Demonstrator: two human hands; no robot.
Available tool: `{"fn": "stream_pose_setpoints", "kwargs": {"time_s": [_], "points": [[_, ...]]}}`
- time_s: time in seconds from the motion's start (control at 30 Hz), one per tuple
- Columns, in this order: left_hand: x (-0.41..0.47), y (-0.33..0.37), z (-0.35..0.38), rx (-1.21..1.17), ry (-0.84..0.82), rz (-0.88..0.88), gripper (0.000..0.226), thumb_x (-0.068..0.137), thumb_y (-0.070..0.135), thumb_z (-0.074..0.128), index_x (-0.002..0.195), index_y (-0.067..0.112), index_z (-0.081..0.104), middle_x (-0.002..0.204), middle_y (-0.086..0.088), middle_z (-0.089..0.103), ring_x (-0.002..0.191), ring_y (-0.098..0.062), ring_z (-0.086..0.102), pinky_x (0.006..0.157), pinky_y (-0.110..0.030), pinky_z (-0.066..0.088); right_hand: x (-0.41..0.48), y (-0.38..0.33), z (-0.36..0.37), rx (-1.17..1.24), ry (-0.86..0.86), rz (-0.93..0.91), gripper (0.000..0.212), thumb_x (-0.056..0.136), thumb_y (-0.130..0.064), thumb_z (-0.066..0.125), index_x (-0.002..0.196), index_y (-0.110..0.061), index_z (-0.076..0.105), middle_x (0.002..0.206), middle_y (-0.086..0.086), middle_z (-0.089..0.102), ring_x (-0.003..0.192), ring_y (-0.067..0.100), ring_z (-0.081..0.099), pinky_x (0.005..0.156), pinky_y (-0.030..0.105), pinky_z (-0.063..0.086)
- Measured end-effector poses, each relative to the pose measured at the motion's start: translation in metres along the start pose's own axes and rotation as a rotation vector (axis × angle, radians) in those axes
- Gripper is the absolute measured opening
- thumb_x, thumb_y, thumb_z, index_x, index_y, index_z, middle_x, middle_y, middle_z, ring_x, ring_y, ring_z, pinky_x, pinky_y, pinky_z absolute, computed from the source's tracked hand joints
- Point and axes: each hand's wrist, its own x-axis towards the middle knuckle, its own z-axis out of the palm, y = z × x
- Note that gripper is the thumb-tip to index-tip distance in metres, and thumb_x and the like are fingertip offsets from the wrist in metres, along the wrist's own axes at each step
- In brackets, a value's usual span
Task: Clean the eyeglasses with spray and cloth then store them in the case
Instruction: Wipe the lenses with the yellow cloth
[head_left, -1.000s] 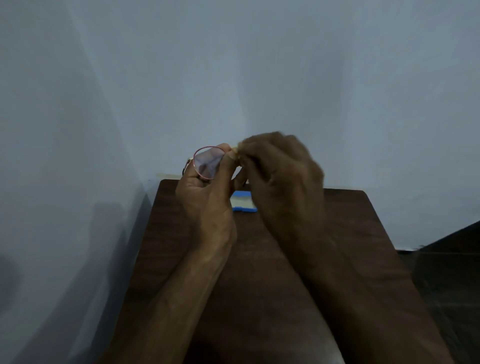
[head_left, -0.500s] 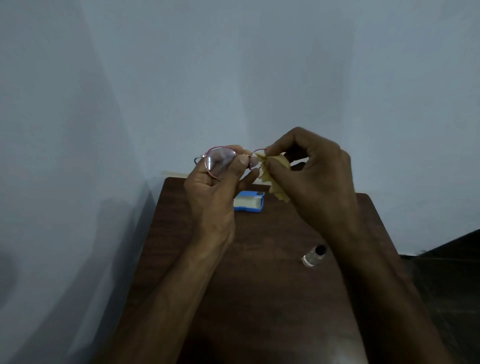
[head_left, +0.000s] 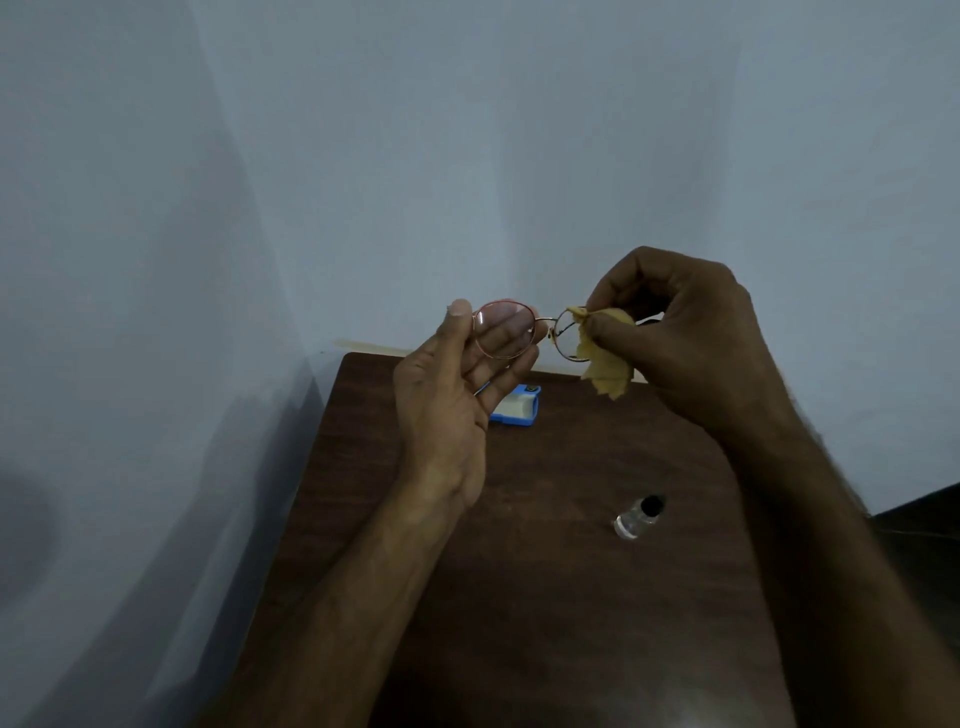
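- With the left hand (head_left: 452, 395), clamps the eyeglasses (head_left: 505, 332) by one lens, thumb on the outer rim and fingers curled behind the glass. Holds them in the air, above the far end of the tabletop (head_left: 519, 597).
- Judging by the thin wire frame: light, springy, easy to bend at the bridge and hinges. Lenses probably slick and quick to smudge. Better to grip by the rim edge than by the glass face.
- Just below and to the right of the left hand, on the tabletop: a blue case (head_left: 514, 410), partly hidden by the fingers. Cannot tell whether open.
- Between the two hands, over the other lens: a yellow cloth (head_left: 605, 358), soft and limp, hanging loose below the pinch.
- Well below the right hand, on the tabletop: a small clear spray bottle (head_left: 636, 517) with a dark cap, apart from everything else. Looks light.
- With the right hand (head_left: 691, 343), pinches the cloth onto the second lens, thumb and forefinger closed on it. Calls for gentle pressure, so as not to twist the frame at the bridge.
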Motion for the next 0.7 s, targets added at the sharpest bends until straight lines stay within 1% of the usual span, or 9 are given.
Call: {"fn": "stream_pose_setpoints", "kwargs": {"time_s": [0.1,0.17,0.33,0.4,0.47,0.5,0.6,0.67,0.7], "points": [[-0.001,0.000,0.003,-0.015,0.015,-0.004,0.033,0.110,0.028,0.053,0.098,0.011,0.079,0.106,-0.018,0.081,0.104,-0.031,0.080,0.086,-0.037,0.066,0.000,0.002,-0.003,0.012,-0.004,0.010,0.010,0.085,-0.012,0.080,0.086,-0.020,0.074,0.081,-0.005,0.076,0.075,0.013,0.072,0.069,0.033,0.061],[-0.002,-0.001,0.006,-0.005,0.029,0.002,0.031,0.109,0.027,0.054,0.100,0.010,0.078,0.105,-0.017,0.082,0.102,-0.029,0.080,0.086,-0.037,0.066,-0.002,0.004,-0.003,-0.016,0.025,-0.005,0.009,0.086,-0.012,0.079,0.088,-0.019,0.074,0.082,-0.006,0.076,0.077,0.013,0.072,0.070,0.034,0.059],[-0.003,-0.006,0.013,-0.022,0.096,0.005,0.029,0.109,0.024,0.055,0.103,0.006,0.076,0.105,-0.018,0.082,0.098,-0.030,0.081,0.087,-0.037,0.066,-0.013,-0.004,0.022,-0.112,0.309,-0.147,0.005,0.090,-0.012,0.076,0.094,-0.014,0.074,0.093,-0.003,0.070,0.081,0.017,0.069,0.068,0.043,0.060],[-0.004,-0.010,0.017,-0.041,0.122,0.002,0.029,0.109,0.023,0.057,0.096,0.007,0.076,0.093,-0.014,0.082,0.085,-0.025,0.081,0.075,-0.032,0.067,-0.021,-0.016,0.040,-0.074,0.386,-0.225,0.002,0.092,-0.010,0.075,0.094,-0.011,0.075,0.100,0.000,0.069,0.086,0.018,0.068,0.071,0.041,0.059],[-0.006,-0.014,0.020,-0.036,0.143,0.029,0.030,0.108,0.022,0.058,0.087,0.009,0.075,0.075,-0.005,0.075,0.068,-0.017,0.072,0.059,-0.025,0.059,-0.029,-0.028,0.057,-0.072,0.370,-0.273,0.002,0.094,-0.009,0.074,0.094,-0.008,0.075,0.106,0.002,0.069,0.091,0.017,0.066,0.073,0.038,0.056],[-0.007,-0.015,0.022,-0.030,0.157,0.050,0.031,0.108,0.021,0.058,0.084,0.009,0.074,0.071,-0.003,0.071,0.065,-0.016,0.067,0.057,-0.023,0.055,-0.033,-0.031,0.064,-0.100,0.348,-0.285,0.002,0.094,-0.009,0.074,0.095,-0.008,0.076,0.108,0.003,0.070,0.092,0.017,0.066,0.074,0.037,0.056],[-0.008,-0.013,0.028,-0.071,0.198,0.075,0.031,0.108,0.015,0.057,0.088,0.000,0.075,0.073,-0.005,0.075,0.067,-0.014,0.073,0.065,-0.023,0.060,-0.047,-0.026,0.075,-0.164,0.287,-0.293,0.009,0.094,-0.011,0.076,0.103,-0.009,0.078,0.116,0.003,0.071,0.099,0.019,0.067,0.079,0.035,0.057],[-0.006,-0.011,0.027,-0.113,0.188,0.090,0.031,0.108,0.016,0.057,0.094,-0.003,0.078,0.084,-0.011,0.080,0.077,-0.020,0.077,0.075,-0.028,0.063,-0.050,-0.021,0.072,-0.175,0.298,-0.283,0.009,0.095,-0.013,0.076,0.103,-0.010,0.079,0.117,0.003,0.069,0.100,0.018,0.067,0.076,0.036,0.057],[-0.005,-0.012,0.026,-0.102,0.190,0.097,0.031,0.108,0.018,0.058,0.095,0.000,0.080,0.087,-0.011,0.080,0.077,-0.020,0.077,0.074,-0.029,0.063,-0.047,-0.018,0.069,-0.179,0.332,-0.270,0.006,0.096,-0.013,0.075,0.100,-0.010,0.078,0.116,0.003,0.067,0.097,0.017,0.066,0.073,0.037,0.057]]}}
